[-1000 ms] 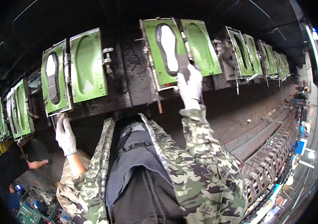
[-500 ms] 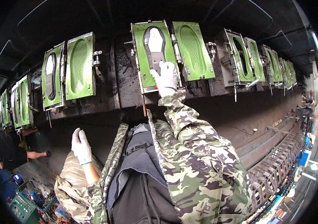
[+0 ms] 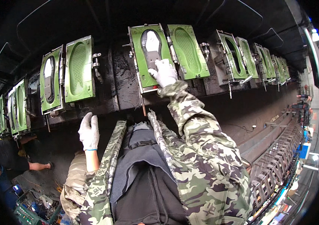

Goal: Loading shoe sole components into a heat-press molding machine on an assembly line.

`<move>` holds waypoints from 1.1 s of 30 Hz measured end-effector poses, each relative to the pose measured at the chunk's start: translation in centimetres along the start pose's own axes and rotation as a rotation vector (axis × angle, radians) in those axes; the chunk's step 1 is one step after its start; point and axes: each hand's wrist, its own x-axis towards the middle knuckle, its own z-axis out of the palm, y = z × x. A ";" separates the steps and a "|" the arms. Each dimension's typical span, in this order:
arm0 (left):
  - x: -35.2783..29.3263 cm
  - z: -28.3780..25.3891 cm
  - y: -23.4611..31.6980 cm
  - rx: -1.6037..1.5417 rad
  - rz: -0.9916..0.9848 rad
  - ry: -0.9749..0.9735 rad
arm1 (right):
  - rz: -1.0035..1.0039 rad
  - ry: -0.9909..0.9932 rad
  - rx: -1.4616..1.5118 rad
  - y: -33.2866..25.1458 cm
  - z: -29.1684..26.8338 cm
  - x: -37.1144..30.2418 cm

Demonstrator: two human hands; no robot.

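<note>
Because the black-and-grey shoe sole (image 3: 152, 48) with its white patch looks thin, we judge it light and bendable, best taken by the rim at its lower end. It lies in the cavity of the green mould half (image 3: 141, 71), that end near the half's bottom edge. Our right hand (image 3: 165, 73) rests over it, grip apart, thumb spread from fingers; our left hand (image 3: 89, 133) hangs empty, fingers extended.

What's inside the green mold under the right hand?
Inside the mold is a dark sole-shaped piece with a white patch. The right hand covers part of its near end, so that bit can't be seen.
</note>
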 end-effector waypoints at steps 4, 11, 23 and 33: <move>1.6 2.1 3.8 -0.035 0.160 -0.112 | -0.154 -0.648 0.037 2.8 -5.5 1.2; 4.6 12.5 17.6 0.085 0.638 -0.192 | 0.329 -0.318 1.243 8.9 -12.0 -16.1; 0.8 20.3 31.9 0.412 0.856 -0.216 | 0.785 0.225 1.503 26.0 -9.9 -37.8; -31.0 35.8 47.7 0.591 1.647 -1.457 | 1.067 0.167 0.338 39.5 -10.9 -48.2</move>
